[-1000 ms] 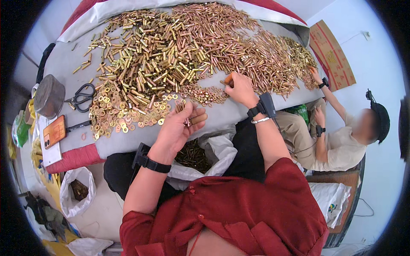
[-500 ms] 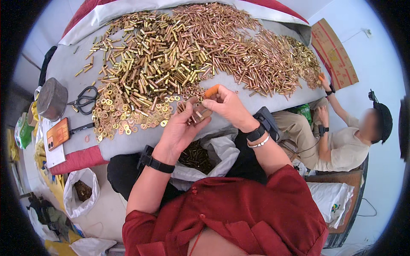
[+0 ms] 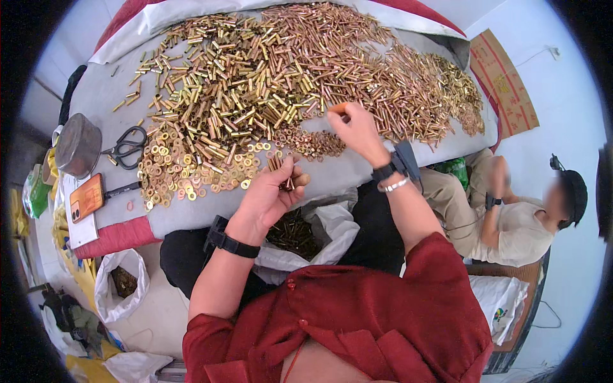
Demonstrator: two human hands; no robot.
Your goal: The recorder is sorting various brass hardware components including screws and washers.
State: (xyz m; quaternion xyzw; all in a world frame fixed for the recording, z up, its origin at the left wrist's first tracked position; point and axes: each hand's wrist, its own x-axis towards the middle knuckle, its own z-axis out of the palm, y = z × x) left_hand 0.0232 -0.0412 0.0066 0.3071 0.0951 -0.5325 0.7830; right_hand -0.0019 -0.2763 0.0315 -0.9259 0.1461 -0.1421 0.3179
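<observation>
The left hand (image 3: 268, 188) partly hides the metal pieces (image 3: 274, 163) it grips; right of that grip, anything the right hand (image 3: 359, 133) holds is too small to tell.

Pale wall (image 3: 569, 127), probably tiled floor (image 3: 159, 322)

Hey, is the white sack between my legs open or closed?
Open: the white sack's mouth gapes, with dark metal pieces visible inside.

On the table (image 3: 175, 218), tubes (image 3: 236, 83) are heaped behind washers (image 3: 172, 169), with rods (image 3: 383, 83) spread to the tubes' right. Scissors (image 3: 129, 159) are laid left of the washers, beside a pot (image 3: 78, 145); before the pot, a phone (image 3: 87, 198) is placed on paper (image 3: 84, 235). Before the table, a sack (image 3: 337, 233) is set.
</observation>
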